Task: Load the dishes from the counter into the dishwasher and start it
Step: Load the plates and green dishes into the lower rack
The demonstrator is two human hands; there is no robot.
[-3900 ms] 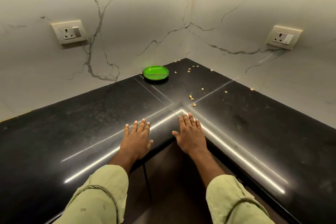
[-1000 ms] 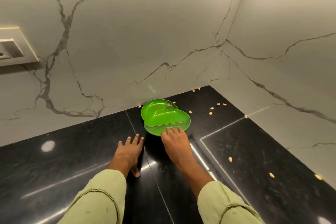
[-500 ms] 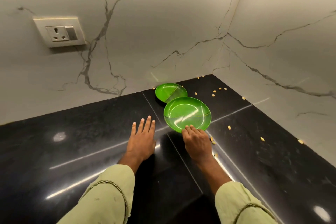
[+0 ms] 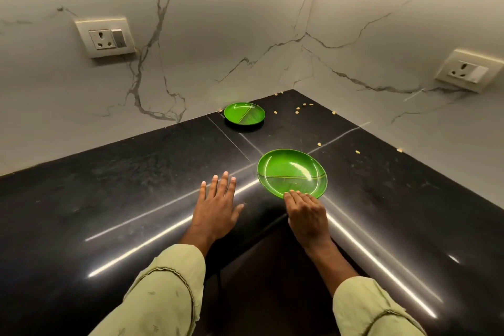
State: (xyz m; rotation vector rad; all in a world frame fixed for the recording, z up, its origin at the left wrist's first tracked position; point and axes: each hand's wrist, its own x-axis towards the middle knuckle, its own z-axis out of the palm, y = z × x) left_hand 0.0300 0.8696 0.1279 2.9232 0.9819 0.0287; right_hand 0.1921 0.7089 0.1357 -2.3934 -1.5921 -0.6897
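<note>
A green plate (image 4: 291,172) is near the inner corner of the black L-shaped counter (image 4: 122,194). My right hand (image 4: 306,215) grips its near rim, fingers curled over the edge. Whether the plate is lifted or touches the counter I cannot tell. A second green plate (image 4: 244,114) lies farther back against the marble wall. My left hand (image 4: 216,204) rests flat on the counter to the left of the held plate, fingers straight and spread. No dishwasher is in view.
Several small yellowish crumbs (image 4: 297,109) are scattered over the back corner and right wing of the counter. Two wall sockets are set in the marble, one at the left (image 4: 106,37) and one at the right (image 4: 467,71). A dark cabinet front drops below the counter edge.
My right hand has drawn the top plate off the stack and toward me; the two plates now lie well apart. My left hand stays flat on the counter.
</note>
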